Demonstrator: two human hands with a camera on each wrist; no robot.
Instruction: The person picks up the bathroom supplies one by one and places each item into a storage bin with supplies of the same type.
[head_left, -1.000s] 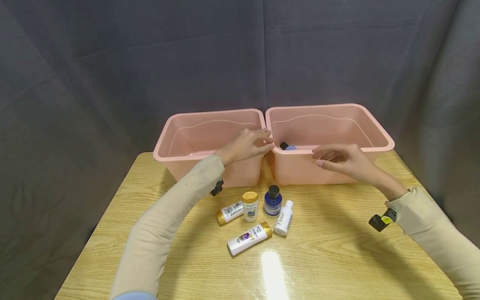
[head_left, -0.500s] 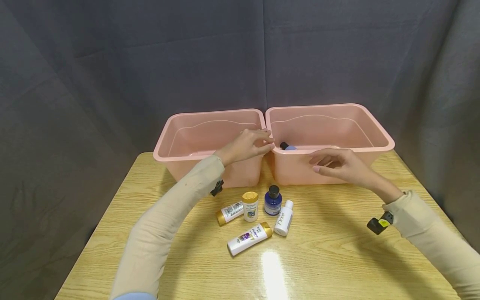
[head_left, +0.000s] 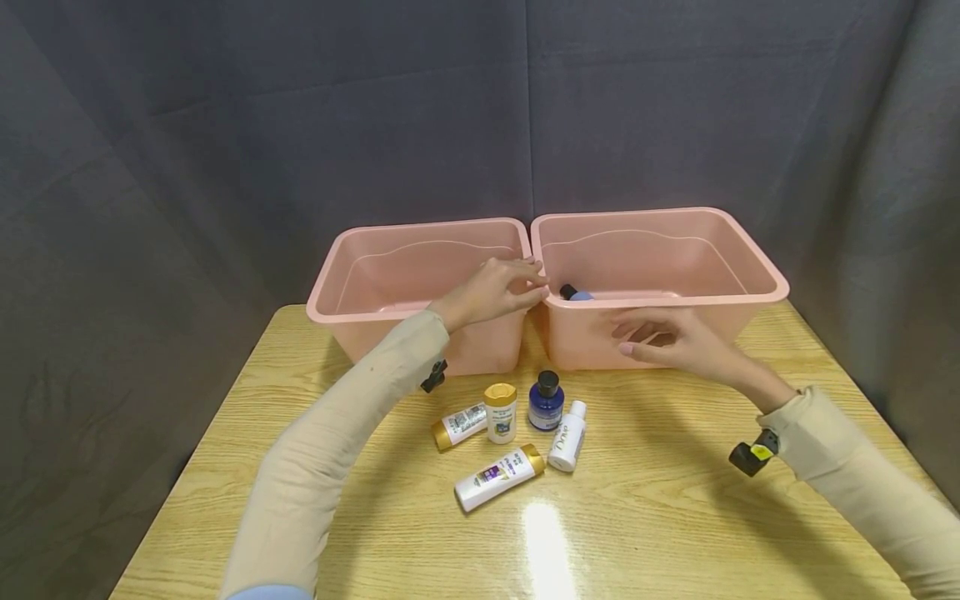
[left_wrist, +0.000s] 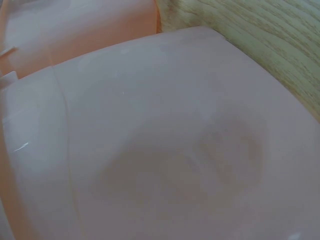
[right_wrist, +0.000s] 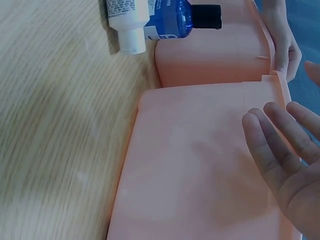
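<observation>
The right hand (head_left: 667, 340) has come down a little and moved a bit to the left in the last second: it was up at the rim of the right pink bin (head_left: 757, 275), and now it hangs in front of that bin's front wall, below the rim. Its fingers are loose and a little spread, and it holds nothing. It is now closer to the small bottles that sit on the wooden table (head_left: 675, 517) just in front of the right pink bin, so it looks like it may be going for one of them. The left hand (head_left: 495, 290) has not moved. It rests where the left pink bin (head_left: 352, 275) meets the right pink bin, with its fingers curled on the rims there. Inside the right pink bin, near its front left corner, lies a bottle with a black cap (head_left: 573, 292). In front of the right pink bin stand a blue bottle with a black cap (head_left: 545, 402) and a white bottle with a gold cap (head_left: 500, 413). Near them lie a small white bottle (head_left: 567, 437), a gold-capped bottle with a purple label (head_left: 498, 477), and one more gold-capped bottle (head_left: 459, 426).
</observation>
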